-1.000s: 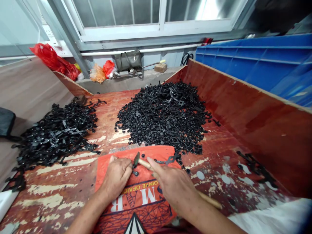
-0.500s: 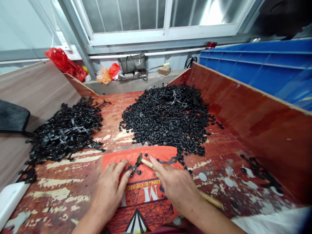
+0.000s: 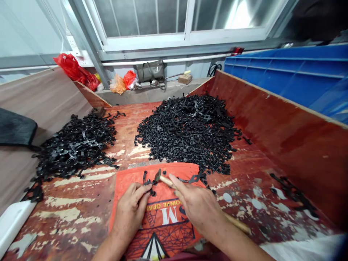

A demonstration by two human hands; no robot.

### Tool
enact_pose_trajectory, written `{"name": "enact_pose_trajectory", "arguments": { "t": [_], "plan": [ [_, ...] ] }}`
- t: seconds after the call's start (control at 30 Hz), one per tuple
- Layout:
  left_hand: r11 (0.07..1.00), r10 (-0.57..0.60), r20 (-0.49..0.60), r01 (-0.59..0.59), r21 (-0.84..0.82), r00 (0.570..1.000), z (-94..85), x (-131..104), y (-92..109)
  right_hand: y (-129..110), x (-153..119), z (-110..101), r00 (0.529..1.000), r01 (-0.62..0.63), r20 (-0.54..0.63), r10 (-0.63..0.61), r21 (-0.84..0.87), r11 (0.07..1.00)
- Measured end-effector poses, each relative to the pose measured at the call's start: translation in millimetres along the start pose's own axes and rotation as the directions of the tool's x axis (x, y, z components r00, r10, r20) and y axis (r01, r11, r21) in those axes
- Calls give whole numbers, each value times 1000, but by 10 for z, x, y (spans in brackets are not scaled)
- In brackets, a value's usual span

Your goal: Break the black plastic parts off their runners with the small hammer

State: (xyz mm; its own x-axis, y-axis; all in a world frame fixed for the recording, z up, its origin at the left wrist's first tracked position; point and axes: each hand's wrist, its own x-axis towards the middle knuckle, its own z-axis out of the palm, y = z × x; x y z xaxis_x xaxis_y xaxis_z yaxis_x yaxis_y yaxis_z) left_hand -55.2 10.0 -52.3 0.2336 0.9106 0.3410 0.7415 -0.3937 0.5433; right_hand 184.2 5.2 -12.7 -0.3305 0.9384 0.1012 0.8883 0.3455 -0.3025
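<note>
My left hand (image 3: 133, 203) pinches a small black linked part (image 3: 148, 181) between thumb and fingers, over an orange printed cloth (image 3: 125, 177). My right hand (image 3: 199, 204) is wrapped round the wooden handle of a small hammer (image 3: 158, 175), its index finger stretched along the handle. The hammer's head is just right of the black part. Another black linked strip (image 3: 194, 178) lies on the cloth beyond my right hand, with a few small black pieces near the hammer head.
A large heap of black pieces (image 3: 185, 130) lies ahead, and a second heap (image 3: 73, 148) is at the left. Wooden boards (image 3: 277, 116) edge the worn red table (image 3: 125, 127). A blue crate (image 3: 288, 76) stands at the right. More black strips (image 3: 293, 192) lie at the right.
My left hand has closed its thumb and fingers on the black part, which has turned and shifted slightly. My right hand and the hammer are nearly unmoved; the view has shifted slightly.
</note>
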Motion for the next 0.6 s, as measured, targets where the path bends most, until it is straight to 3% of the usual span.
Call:
{"name": "enact_pose_trajectory", "arguments": {
  "t": [0.23, 0.43, 0.6],
  "plan": [
    [998, 44, -55, -45, -33, 998, -7, 14, 33, -37, 27, -238, 999, 33, -31, -28, 165, 986],
    [998, 56, -75, -56, 6, 996, 22, 7, -1, -45, 4, -61, 995, 58, 78, -54, -50, 997],
    [998, 61, -81, -61, 5, 995, 43, 0, -22, -60, 2, -128, 997, 64, 31, -65, 7, 998]
  ]
}}
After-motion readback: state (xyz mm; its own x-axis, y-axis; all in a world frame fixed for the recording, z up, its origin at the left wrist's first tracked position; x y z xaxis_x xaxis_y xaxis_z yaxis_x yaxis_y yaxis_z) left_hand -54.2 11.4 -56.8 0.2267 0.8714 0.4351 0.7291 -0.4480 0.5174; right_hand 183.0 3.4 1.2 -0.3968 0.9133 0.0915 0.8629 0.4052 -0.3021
